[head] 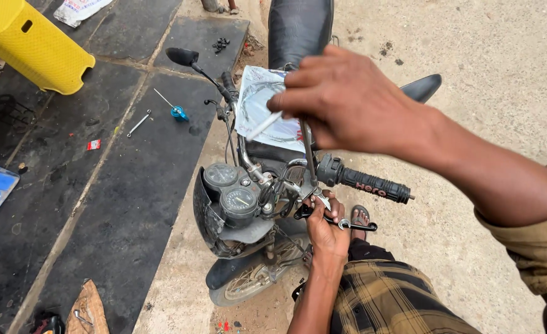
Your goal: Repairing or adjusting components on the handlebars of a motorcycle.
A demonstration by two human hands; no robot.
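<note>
Two hands at a motorcycle's handlebar, seen from above.

The left hand (326,230) reaches up from below, fingers curled round the brake lever (338,221) by the dials (231,188); its palm is hidden. The right hand (341,102), arm stretched across from the right, pinches a thin cable (308,151) running down to the lever, covering part of a plastic packet (262,105). The grip (372,184) juts right.

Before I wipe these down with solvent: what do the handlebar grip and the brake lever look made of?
The handlebar grip looks like black rubber: matt, with a ribbed, moulded texture. The brake lever, held by the left hand, looks like metal painted black, bare and shiny at its ball end; cast alloy probably, though that can't be confirmed.
</note>
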